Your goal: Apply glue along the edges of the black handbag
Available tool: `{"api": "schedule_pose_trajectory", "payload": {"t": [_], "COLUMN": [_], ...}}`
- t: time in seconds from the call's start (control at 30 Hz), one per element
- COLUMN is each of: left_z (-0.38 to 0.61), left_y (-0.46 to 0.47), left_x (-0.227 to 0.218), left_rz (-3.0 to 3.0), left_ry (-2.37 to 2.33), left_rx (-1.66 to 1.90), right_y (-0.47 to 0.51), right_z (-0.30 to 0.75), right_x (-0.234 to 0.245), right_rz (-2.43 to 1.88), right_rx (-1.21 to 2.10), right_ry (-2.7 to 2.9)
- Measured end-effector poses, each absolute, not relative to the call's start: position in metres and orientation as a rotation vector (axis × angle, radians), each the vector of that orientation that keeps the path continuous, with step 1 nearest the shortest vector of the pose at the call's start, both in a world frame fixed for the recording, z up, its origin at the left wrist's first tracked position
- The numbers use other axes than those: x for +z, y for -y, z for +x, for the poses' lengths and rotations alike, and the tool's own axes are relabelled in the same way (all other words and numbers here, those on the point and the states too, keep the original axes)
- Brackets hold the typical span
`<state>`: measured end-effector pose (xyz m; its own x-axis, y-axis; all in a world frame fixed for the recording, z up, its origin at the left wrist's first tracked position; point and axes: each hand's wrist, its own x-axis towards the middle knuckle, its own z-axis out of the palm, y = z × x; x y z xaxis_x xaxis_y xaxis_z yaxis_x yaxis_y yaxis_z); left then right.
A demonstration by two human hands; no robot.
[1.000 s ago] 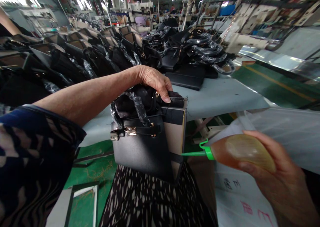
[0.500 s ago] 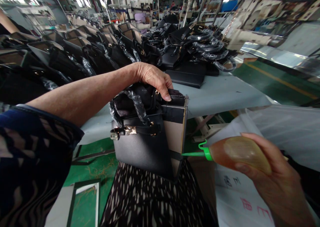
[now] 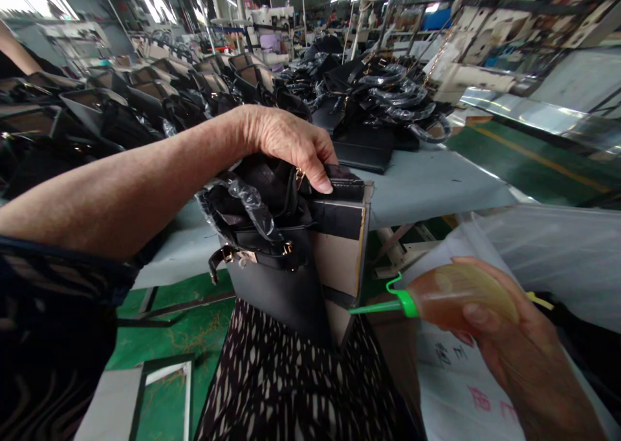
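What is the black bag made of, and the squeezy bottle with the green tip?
The black handbag looks like smooth leather or imitation leather, matte with a faint sheen; which of the two cannot be told. Its handles wear crinkly clear plastic wrap. The squeeze bottle looks like soft translucent plastic, amber inside, with a hard green plastic nozzle.

black handbag (image 3: pixel 281 279) upright, tan side panel exposed, gripped at top; amber squeeze bottle (image 3: pixel 456 295), green nozzle touching panel's lower edge.
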<state>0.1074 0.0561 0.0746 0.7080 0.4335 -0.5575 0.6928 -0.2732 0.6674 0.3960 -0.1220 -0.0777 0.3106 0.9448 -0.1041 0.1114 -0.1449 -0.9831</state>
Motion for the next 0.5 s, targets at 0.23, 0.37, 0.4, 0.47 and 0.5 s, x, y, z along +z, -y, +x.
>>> {"api": "schedule_pose_trajectory", "payload": {"t": [0.23, 0.37, 0.4, 0.47, 0.5], "left_z": [0.11, 0.112, 0.111, 0.11, 0.109], "left_y": [-0.042, -0.034, -0.031, -0.028, -0.026], "left_x": [0.146, 0.169, 0.171, 0.171, 0.171], "left_rz": [2.2, 2.559, 2.637, 2.733, 2.759], "left_ry": [-1.014, -1.082, -1.088, -1.102, -1.105], "left_rx": [-0.25, -0.198, -0.172, -0.127, -0.116], "right_y": [0.112, 0.101, 0.098, 0.091, 0.088], "right_z": [0.392, 0.386, 0.383, 0.378, 0.375], "right_x": [-0.068, -0.066, -0.066, -0.066, -0.066], "right_rz": [-1.348, -1.205, -1.173, -1.131, -1.119], "right_rx": [1.183, 1.169, 1.173, 1.188, 1.196], "right_ry": [0.579, 0.532, 0.533, 0.541, 0.548]}}
